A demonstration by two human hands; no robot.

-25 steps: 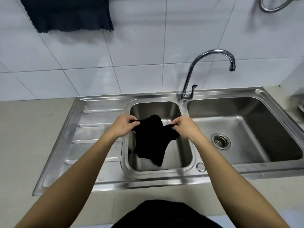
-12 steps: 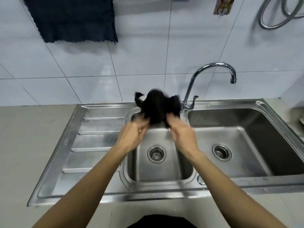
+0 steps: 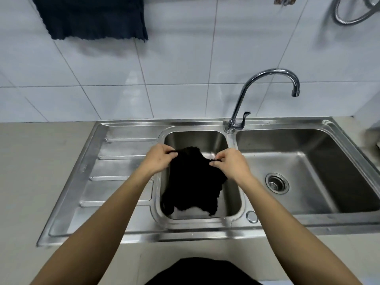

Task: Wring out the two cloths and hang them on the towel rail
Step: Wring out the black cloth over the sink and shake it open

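Note:
A black cloth [image 3: 191, 182] hangs spread out over the small middle basin of the steel sink [image 3: 127, 233]. My left hand [image 3: 159, 159] pinches its upper left corner. My right hand [image 3: 230, 163] pinches its upper right corner. The cloth's lower edge dangles near the basin floor and hides the drain. A dark blue cloth [image 3: 92, 17] hangs flat on the tiled wall at the upper left; the rail that carries it lies above the frame's top edge.
A curved chrome tap [image 3: 265, 83] stands behind the basins, its spout over the large right basin [image 3: 329, 161] with its drain [image 3: 277, 183]. A ribbed draining board [image 3: 115, 173] lies left. A metal hose [image 3: 353, 13] loops on the wall, upper right.
Half a second ago the cloth was flung up, bunched above both hands; now it has dropped back down and hangs open between them over the small basin.

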